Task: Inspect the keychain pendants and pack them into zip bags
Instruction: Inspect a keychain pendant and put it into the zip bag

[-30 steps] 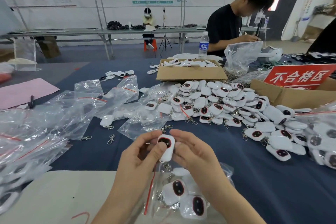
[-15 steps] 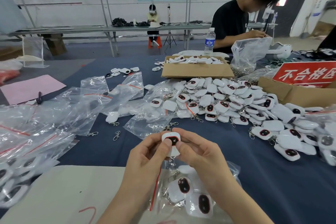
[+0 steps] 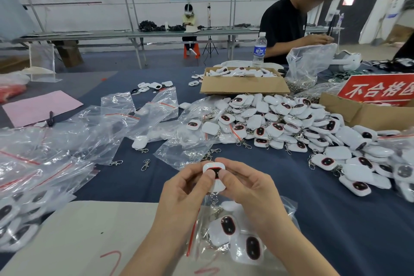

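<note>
White pendant (image 3: 213, 166) pinched between left hand (image 3: 181, 190) and right hand (image 3: 246, 188), red sign (image 3: 378, 91) reading 不合格

head cam | wide-angle | faces fwd+down | close over table (image 3: 336, 219)

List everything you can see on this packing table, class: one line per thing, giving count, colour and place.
held pendant: one, white, dark face, between both hands
zip bag: one, clear, under the hands, pendants inside
pendant pile: many, white, centre right
other bags: many, clear, left
cardboard boxes: two, brown, far centre, far right
red sign: one, far right
water bottle: one, clear, far centre
pink sheet: one, left
left hand: pinches held pendant
right hand: pinches held pendant
</note>
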A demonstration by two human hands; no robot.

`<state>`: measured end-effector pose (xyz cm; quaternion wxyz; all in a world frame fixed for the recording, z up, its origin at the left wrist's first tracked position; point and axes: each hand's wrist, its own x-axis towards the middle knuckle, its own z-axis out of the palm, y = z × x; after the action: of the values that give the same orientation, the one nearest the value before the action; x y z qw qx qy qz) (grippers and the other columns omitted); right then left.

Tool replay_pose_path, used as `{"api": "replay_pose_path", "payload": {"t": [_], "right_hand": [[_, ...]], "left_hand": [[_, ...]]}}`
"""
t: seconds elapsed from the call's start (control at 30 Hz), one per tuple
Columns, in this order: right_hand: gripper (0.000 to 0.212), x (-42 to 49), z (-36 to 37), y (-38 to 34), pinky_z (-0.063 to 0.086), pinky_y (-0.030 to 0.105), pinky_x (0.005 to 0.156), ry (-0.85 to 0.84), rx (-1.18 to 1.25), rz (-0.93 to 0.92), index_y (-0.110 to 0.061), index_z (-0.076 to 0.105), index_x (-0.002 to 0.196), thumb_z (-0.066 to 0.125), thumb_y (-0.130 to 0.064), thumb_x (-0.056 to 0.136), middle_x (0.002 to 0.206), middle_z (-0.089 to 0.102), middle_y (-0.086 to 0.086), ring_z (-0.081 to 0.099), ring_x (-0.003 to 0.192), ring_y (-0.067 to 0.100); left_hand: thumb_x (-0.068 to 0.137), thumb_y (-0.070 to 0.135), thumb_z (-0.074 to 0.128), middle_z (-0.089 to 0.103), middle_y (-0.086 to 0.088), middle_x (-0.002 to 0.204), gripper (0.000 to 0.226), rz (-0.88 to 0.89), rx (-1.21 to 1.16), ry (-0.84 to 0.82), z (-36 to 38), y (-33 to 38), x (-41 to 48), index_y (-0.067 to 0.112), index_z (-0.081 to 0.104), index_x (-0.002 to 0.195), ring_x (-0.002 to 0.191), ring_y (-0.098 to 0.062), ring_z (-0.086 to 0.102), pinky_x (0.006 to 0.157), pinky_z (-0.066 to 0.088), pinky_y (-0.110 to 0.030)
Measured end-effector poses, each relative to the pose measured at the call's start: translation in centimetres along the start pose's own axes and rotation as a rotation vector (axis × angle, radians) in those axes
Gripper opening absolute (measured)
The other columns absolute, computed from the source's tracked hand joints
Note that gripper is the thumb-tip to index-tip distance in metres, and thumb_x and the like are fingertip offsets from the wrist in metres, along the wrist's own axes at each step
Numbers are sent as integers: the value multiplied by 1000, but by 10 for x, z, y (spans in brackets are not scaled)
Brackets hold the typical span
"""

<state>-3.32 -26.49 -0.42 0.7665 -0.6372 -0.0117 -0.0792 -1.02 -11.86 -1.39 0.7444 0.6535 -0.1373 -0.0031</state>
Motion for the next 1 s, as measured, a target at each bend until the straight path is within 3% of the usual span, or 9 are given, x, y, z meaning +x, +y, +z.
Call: {"api": "replay_pose_path", "payload": {"t": [0.43,0.63,0.77,0.93,1.0], "right_hand": [[31,-2,2,-6,55,14,62,71,-3,-41,-35,81,91,68,-6,93,87,79,0,74,74,7],[31,-1,2,-6,55,14,64,73,-6,-33,-34,80,92,67,-5,93,89,80,0,75,76,8],[30,-1,1,-4,58,19,72,66,8,-15,-35,80,96,66,-8,94,95,80,2,76,90,17],[29,-1,1,-4,59,20,75,48,54,11,-32,80,97,66,-7,93,98,79,5,76,94,22],[28,-1,1,-4,59,20,74,50,60,17,-30,81,96,66,-6,93,98,79,6,76,94,23]], "left_hand": [[92,28,65,77,0,107,24,52,-6,-88,2,3,-3,31,75,113,101,-10,71,81,52,-14],[94,19,70,76,-1,109,27,35,20,-98,2,0,-2,32,73,118,103,-16,71,84,54,-18],[94,14,71,76,2,110,33,29,59,-88,1,-3,-1,36,71,119,104,-15,71,86,55,-20],[89,21,72,76,5,102,35,57,124,-33,2,-4,-1,42,70,117,91,-19,69,77,54,-17],[92,15,72,76,7,101,38,64,140,-20,4,-5,-1,44,71,116,88,-17,68,75,54,-16]]}}
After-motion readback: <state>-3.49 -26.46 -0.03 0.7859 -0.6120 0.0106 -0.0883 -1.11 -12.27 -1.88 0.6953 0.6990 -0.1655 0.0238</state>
